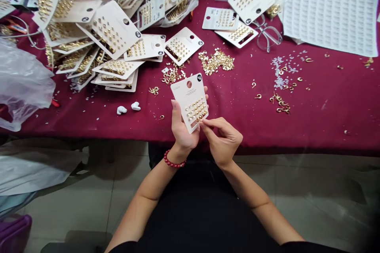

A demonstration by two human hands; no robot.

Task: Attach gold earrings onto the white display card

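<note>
A white earring card [190, 94] with rows of small gold earrings lies tilted in my left hand [185, 132], the thumb along its left edge and fingertips showing past its right edge. A red bead bracelet [174, 163] circles that wrist. My right hand [224, 136] has thumb and forefinger pinched at the card's lower right, by the bottom row of earrings. Whatever sits between those fingertips is too small to make out. Beyond the card lie a heap of small gold pieces [216, 62] and another earring card [184, 45].
Stacked earring cards [109, 29] fill the back left beside a plastic bag [23, 79]. Two white earbuds [135, 106] lie near the front edge. Rightward are loose gold hooks [282, 104], clear plastic bits [279, 73], glasses [268, 35] and sticker sheets [329, 16] on the red cloth [326, 122].
</note>
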